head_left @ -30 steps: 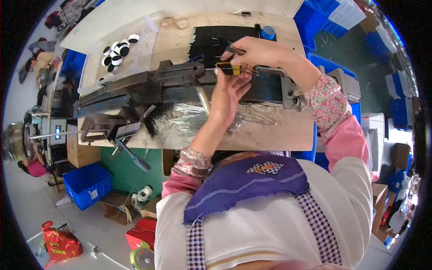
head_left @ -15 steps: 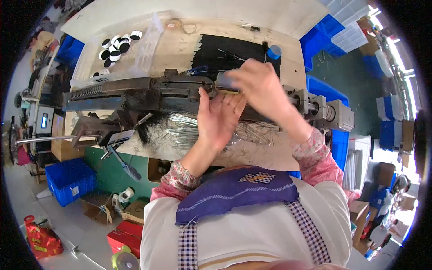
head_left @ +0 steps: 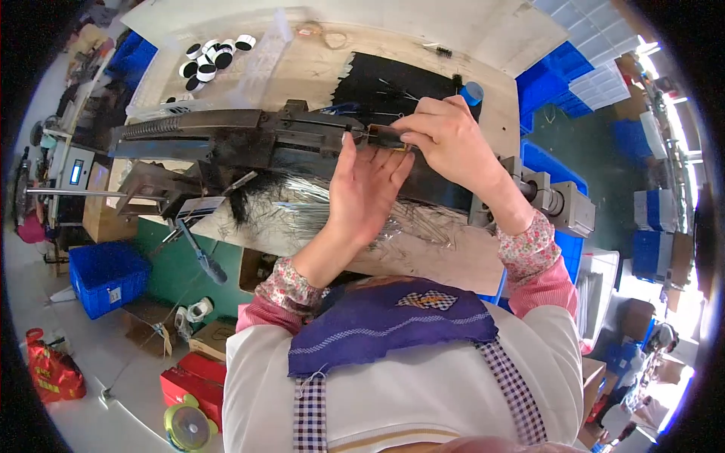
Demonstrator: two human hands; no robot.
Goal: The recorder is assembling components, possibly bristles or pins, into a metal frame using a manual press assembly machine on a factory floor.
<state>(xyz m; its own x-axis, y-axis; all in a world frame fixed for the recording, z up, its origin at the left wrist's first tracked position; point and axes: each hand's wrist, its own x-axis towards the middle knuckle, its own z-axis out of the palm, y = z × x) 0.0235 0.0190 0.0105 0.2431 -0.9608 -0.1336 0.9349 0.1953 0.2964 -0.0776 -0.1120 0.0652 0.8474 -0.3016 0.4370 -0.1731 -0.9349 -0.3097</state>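
Observation:
My left hand (head_left: 365, 195) lies palm up at the near side of a long dark metal machine (head_left: 302, 136), fingers stretched out and thumb apart. Its fingertips reach beneath a small dark block (head_left: 387, 137) with a yellowish lower edge, at the machine's middle. From the right, my right hand (head_left: 457, 147) comes over that block, fingers bent and thumb pressed in close to its right end. Whatever sits between those fingertips is too small to make out. Thin metal wires (head_left: 306, 211) lie loose on the table below the machine, beside my left wrist.
A clear plastic basket (head_left: 264, 57) holds several white rolls with black ends (head_left: 215, 57). Beyond the machine lies a black cloth (head_left: 362, 83) with thin brushes, and a blue cap (head_left: 471, 93) stands at its right. A motor (head_left: 570, 208) closes off the machine's right end.
My right hand, blurred before, has steadied and its fingers have closed in at the block. A blurred greyish shape over the block no longer shows. My left hand stays palm up. The whole view has shifted slightly.

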